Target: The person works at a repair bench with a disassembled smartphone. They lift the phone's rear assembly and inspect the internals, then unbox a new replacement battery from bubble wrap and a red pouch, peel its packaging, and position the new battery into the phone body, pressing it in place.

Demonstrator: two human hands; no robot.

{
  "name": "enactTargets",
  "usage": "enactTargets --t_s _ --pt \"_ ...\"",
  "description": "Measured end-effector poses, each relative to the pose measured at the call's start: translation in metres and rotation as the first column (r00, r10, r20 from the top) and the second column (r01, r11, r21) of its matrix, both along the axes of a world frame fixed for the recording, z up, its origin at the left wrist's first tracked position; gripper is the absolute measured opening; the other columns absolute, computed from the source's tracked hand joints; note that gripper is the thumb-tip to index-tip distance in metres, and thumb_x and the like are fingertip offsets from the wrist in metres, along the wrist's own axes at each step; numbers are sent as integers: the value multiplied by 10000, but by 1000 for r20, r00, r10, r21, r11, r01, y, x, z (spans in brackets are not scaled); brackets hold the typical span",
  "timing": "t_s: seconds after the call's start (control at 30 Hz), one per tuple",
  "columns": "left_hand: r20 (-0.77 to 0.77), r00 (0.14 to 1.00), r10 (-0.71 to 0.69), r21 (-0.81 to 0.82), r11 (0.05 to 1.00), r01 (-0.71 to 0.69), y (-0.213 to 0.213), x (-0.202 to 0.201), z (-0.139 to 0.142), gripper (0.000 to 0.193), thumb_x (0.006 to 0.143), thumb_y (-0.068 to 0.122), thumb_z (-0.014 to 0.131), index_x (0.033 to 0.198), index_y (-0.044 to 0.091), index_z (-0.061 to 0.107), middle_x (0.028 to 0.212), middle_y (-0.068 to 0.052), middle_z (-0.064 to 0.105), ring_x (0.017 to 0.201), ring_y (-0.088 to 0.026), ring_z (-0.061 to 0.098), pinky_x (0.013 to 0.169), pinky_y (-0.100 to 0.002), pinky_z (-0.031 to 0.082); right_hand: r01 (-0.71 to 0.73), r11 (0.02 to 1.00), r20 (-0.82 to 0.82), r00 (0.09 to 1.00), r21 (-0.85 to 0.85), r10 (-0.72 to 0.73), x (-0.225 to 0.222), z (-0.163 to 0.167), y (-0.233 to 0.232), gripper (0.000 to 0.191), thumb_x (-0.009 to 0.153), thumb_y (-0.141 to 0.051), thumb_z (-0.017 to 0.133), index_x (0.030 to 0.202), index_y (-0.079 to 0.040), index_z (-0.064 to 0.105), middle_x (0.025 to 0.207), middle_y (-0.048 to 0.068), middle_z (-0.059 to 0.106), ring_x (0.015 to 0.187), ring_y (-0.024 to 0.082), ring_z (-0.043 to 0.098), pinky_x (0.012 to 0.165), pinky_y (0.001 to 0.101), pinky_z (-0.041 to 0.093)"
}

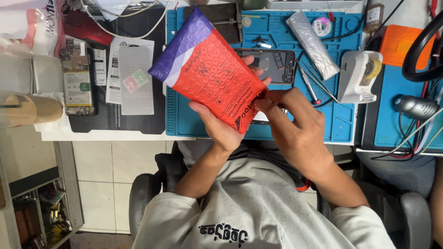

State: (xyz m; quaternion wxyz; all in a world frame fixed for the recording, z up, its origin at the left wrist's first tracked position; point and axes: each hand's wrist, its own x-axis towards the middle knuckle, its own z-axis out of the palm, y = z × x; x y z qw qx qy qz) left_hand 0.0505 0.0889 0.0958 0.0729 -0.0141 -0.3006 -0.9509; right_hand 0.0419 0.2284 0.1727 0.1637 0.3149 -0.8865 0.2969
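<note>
1. My left hand point(220, 124) cradles the red-and-purple bubble mailer point(210, 69) from beneath, lifted above the blue mat point(344, 124).
2. My right hand point(295, 122) pinches its near edge, fingers closed, steadying it.

White tape dispenser point(361, 76) beside opened phone point(276, 66).

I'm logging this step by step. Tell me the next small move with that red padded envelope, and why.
Probably peel or tear the end open. The left hand cradles the red and purple bubble mailer from beneath, and the right hand pinches its near edge, which looks closed. It hangs above the blue work mat, clear of the opened phone.
</note>
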Motion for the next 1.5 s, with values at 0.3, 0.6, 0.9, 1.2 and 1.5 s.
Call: enactTargets --t_s 0.3,0.6,0.9,1.2,1.5 --pt "-10 999 37 -21 999 -37 2 -1 -3 1099 931 868 261 1655 42 239 1564 -177 438 1342 -323 537 1189 -598 455 -56 997 117 991 -49 62 -7 -26 -3 233 890 116 721 1089 41 625 1068 143 596 969 304 626 742 418 529" --pt "-25 993 114 70 991 -112 1 -3 -2 1046 930 865 251 1618 77 263 1580 -150 403 1323 -292 503 1218 -603 429 124 937 267 963 -328 -34 14 -12 -5 330 841 -36 886 1137 4 746 1149 137 675 1030 243 710 860 315 582" --pt "-45 988 148 48 988 -146 3 -2 -2 1046 943 868 257 1615 66 277 1564 -148 404 1320 -296 503 1183 -614 402 102 939 221 975 -330 -29 19 -7 -10 237 903 52 820 1125 38 739 1164 146 689 1047 213 742 820 278 636" --pt "-101 955 278 -93 953 -287 18 2 -4 1105 916 877 239 1612 18 260 1552 -139 398 1354 -302 491 1218 -596 387 229 954 102 972 -195 -212 26 -9 -20 210 934 28 829 1120 17 733 1126 120 736 1001 244 761 819 321 611" --pt "-248 925 287 -431 823 -370 18 7 -10 1149 923 872 166 1593 -55 274 1559 -189 421 1368 -323 531 1183 -508 448 205 961 115 976 -186 -186 22 -13 -20 198 917 25 819 1080 23 707 1039 123 716 892 251 747 741 325 588"
